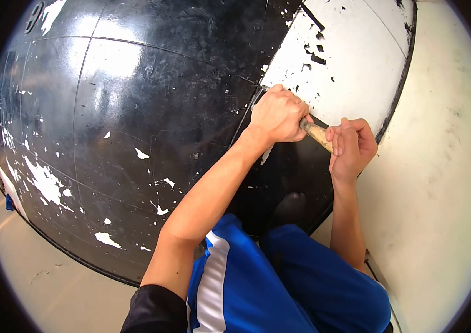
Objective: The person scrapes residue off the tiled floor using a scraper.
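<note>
A tool with a worn wooden handle (pixel 318 136) and a dark metal collar lies slantwise between my hands. My left hand (pixel 280 115) is closed in a fist around its front part, so the blade is hidden. The fingers of my right hand (pixel 353 145) are curled at the rear end of the handle, thumb raised. Beneath my left hand runs the border between a glossy black layer (pixel 191 116) and a bare white strip (pixel 352 72). Black scraps (pixel 317 59) lie on the white strip near this border.
Thin lines divide the black surface, and white patches (pixel 46 180) show through it. A dark edge (pixel 404 83) separates the white strip from the pale area (pixel 435 150) at right. My knees in blue shorts (pixel 324 277) are close below my hands. A small blue object (pixel 9 202) lies far left.
</note>
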The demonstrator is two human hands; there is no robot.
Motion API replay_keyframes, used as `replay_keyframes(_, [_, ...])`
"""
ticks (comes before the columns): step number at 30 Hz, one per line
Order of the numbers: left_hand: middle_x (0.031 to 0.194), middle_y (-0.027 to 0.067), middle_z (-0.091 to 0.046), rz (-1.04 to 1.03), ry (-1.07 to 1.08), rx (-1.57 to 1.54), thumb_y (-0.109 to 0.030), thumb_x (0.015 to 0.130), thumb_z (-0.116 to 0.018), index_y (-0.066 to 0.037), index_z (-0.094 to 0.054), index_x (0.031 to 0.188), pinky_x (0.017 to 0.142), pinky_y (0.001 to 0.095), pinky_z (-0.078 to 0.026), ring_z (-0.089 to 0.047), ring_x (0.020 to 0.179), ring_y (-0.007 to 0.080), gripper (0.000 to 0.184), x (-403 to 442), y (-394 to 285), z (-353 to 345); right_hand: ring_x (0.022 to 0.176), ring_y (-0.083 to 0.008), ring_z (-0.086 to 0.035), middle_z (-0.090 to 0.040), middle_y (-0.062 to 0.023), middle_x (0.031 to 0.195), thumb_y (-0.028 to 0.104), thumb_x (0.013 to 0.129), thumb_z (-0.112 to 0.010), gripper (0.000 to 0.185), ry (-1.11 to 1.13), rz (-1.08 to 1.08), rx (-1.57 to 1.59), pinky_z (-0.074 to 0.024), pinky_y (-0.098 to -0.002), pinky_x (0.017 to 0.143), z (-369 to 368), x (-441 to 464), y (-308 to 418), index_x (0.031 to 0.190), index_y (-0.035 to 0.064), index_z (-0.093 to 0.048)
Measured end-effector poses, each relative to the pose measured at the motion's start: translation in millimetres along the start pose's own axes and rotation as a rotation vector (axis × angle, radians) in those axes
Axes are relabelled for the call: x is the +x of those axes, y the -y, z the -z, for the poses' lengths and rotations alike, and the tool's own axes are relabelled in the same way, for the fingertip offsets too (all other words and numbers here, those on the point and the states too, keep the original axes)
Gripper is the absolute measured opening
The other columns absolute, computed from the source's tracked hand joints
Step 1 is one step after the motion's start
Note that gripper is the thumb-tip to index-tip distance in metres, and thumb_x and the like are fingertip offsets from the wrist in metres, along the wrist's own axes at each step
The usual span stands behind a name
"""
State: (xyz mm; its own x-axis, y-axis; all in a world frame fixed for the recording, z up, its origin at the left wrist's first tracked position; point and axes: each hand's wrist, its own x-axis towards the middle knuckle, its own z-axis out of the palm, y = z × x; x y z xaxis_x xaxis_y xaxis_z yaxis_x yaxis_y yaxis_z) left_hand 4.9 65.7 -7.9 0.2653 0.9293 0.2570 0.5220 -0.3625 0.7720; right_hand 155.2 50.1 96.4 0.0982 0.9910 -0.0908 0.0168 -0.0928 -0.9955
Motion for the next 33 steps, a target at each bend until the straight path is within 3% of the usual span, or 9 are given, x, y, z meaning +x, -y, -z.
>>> replay_keyframes(11, [0.065,0.0018,-0.066,0.017,0.001,-0.089,-0.017,0.061,-0.075,-0.017,-0.069,0.067,0.072,0.0377,-0.044,-0.065,0.07,0.0251,0.009,0,-23,-22,0.048,-0.0028,-0.037,-0.049,0.0019,0.056,0.0,0.1,-0.06,0.023,-0.051,-0.044,-0.055,-0.0506,-0.0278,0.06,18,-6,19,0.078,0.001,-0.057])
replay_keyframes(22, [0.065,0.0004,-0.065,-0.016,0.057,-0.005,-0.02,0.062,-0.075,-0.019,-0.069,0.067,0.071,0.0366,-0.044,-0.064,0.069,0.0238,0.009,-1,1,3,0.049,-0.0027,-0.041,-0.05,0.0027,0.056,0.001,0.099,-0.063,0.024,-0.052,-0.047,-0.048,-0.0458,-0.0236,0.058,-5,-5,3,0.076,0.002,-0.057])
replay_keyframes(33, [0.067,0.0016,-0.066,-0.002,0.06,0.019,-0.019,0.06,-0.075,-0.018,-0.07,0.069,0.072,0.0372,-0.045,-0.065,0.07,0.0255,0.01,-3,-1,7,0.049,-0.0043,-0.044,-0.05,0.0012,0.056,0.002,0.099,-0.063,0.025,-0.042,-0.05,-0.017,-0.0483,-0.0245,0.059,-6,-5,3,0.075,0.0016,-0.057])
